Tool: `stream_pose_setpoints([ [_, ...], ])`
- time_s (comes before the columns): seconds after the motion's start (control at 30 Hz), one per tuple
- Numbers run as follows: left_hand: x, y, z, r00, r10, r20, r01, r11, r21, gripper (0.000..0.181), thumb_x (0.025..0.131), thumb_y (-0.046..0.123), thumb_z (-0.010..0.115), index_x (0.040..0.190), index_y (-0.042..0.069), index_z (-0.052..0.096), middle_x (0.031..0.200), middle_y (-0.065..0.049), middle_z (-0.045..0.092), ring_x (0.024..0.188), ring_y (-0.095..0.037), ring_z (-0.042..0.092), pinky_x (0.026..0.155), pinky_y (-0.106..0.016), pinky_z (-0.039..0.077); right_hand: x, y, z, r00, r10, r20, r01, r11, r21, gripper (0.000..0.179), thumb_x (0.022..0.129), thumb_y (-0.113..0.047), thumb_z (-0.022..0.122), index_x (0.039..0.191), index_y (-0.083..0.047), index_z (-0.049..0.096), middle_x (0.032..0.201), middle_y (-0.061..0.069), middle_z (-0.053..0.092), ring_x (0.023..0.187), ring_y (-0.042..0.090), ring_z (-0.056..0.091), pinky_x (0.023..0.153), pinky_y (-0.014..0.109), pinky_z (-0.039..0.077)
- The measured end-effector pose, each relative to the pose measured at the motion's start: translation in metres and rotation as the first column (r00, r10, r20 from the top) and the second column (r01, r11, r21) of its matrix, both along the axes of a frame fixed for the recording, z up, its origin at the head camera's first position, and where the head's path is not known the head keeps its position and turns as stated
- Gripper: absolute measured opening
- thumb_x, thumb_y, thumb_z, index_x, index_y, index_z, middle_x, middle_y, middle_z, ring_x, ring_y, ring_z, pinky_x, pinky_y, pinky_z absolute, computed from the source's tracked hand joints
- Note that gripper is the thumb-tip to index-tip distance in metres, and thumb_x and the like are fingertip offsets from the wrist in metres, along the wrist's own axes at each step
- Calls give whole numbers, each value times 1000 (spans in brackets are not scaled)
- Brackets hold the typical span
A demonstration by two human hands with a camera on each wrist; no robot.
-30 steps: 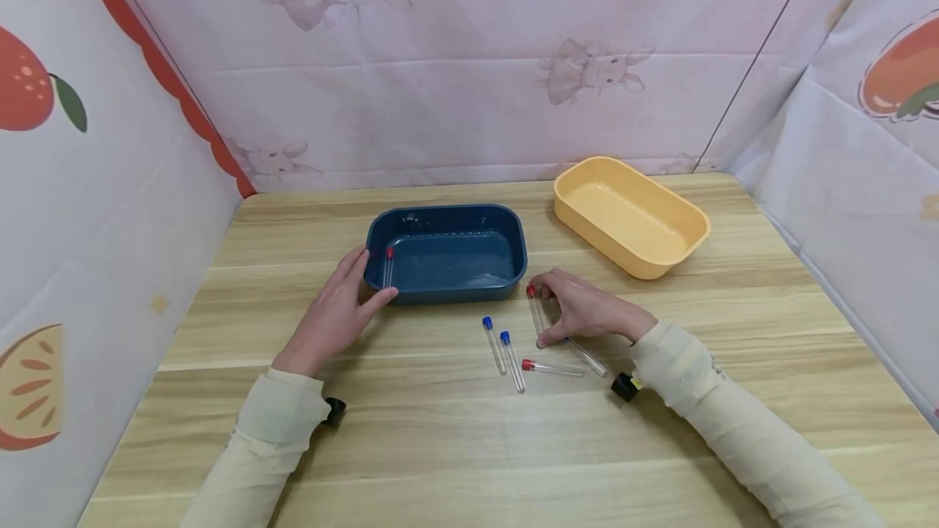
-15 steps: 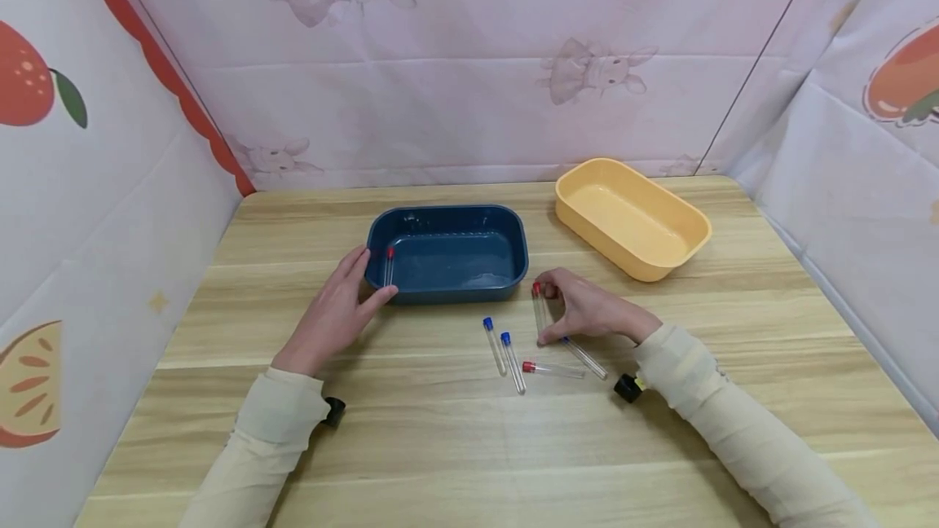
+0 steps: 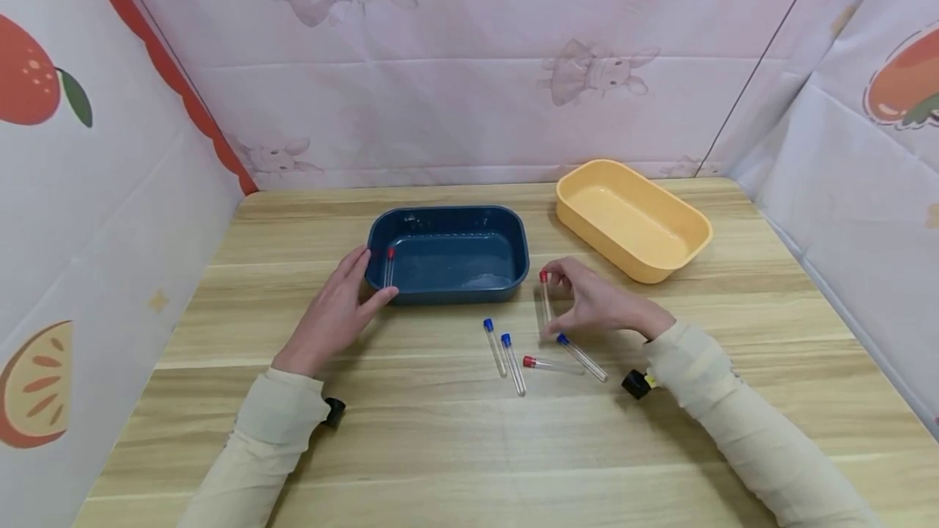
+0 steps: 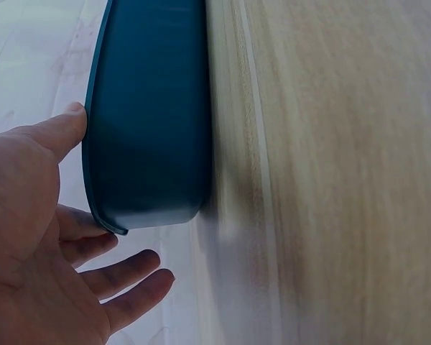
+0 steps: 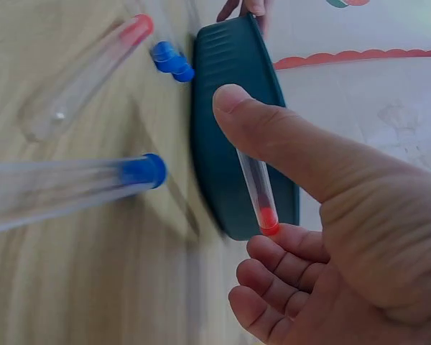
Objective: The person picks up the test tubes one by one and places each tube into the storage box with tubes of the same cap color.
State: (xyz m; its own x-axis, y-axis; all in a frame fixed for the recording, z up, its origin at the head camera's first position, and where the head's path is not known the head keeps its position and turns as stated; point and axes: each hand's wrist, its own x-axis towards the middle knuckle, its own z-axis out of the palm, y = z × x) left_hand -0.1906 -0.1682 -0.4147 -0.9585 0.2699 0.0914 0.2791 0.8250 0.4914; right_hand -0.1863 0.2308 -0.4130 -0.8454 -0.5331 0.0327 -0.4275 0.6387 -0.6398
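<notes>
My right hand [image 3: 597,300] pinches a clear test tube with a red cap [image 3: 545,300] lengthwise, thumb at the bottom end and index finger at the cap [image 5: 269,221]. It is right of the dark blue plastic bin [image 3: 455,297], above the table. My left hand [image 3: 330,320] touches the bin's near left corner; thumb and index finger rest at the rim [image 4: 86,154], and the other fingers are extended loosely. Inside the bin by its left wall lies another red-capped tube [image 3: 390,267]. Below my right hand a blue-capped tube [image 3: 583,358] lies slanted on the wood.
On the table [image 3: 411,446] lie two more blue-capped tubes [image 3: 495,347] side by side, and a red-capped tube [image 3: 553,366] lies crosswise beside them. A yellow bin [image 3: 631,222] stands at the back right. Printed cloth walls [image 3: 469,121] enclose the table's back and sides.
My right hand has lifted the red-capped tube and shifted slightly right and back, uncovering the blue cap beneath it. My left hand has stayed at the bin's corner.
</notes>
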Motion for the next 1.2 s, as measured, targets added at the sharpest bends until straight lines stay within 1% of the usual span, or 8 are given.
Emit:
stream_pose_setpoints([
  [0.13,1,0,0,1000,-2,-2,2,1000,4,84,88,59,48,148,6,21,153,-8,15,137,-28,19,105,-52,25,-2,3,7,999,2,-33,-2,1000,5,84,61,-36,87,123,0,44,105,16,50,93,27,46,78,40,44],
  [0.3,0,1,-1,1000,-3,-1,3,1000,8,84,89,57,49,148,6,20,153,-9,15,137,-28,19,105,-53,25,-4,6,18,999,3,-52,-2,1000,13,87,61,-41,86,125,-1,43,109,15,51,95,28,47,79,41,45],
  [0.53,1,1,-1,1000,2,2,-2,1000,6,84,89,57,49,148,6,20,153,-9,15,137,-29,19,105,-53,25,-8,8,33,996,12,-90,-13,1000,-13,87,62,-38,86,126,1,42,107,6,48,95,24,45,80,44,43],
  [0.67,1,2,-1,1000,9,4,-9,1000,7,82,89,54,52,148,6,20,153,-9,15,137,-29,19,105,-53,25,-12,7,41,993,22,-115,-25,999,-24,87,62,-38,86,126,1,42,105,5,48,93,23,45,80,43,42],
  [0.87,1,2,-2,1000,16,14,-16,1000,6,83,89,55,51,148,7,19,154,-7,13,138,-28,19,105,-53,25,-17,2,52,992,13,-123,-18,999,-34,85,62,-35,87,125,2,43,103,5,47,93,24,44,80,43,41],
  [0.97,1,2,-2,1000,15,16,-15,1000,7,83,89,56,50,149,7,19,154,-8,13,138,-29,18,105,-53,25,-21,-1,57,992,3,-127,-8,999,-33,86,60,-35,88,125,1,44,102,4,47,92,23,44,80,41,42],
  [1.2,1,2,-1,1000,12,15,-12,1000,10,83,90,55,50,149,7,18,154,-8,12,138,-28,17,106,-53,24,-33,-11,62,991,9,-135,-14,999,-36,83,61,-35,88,123,0,45,101,6,48,91,23,45,80,40,42],
])
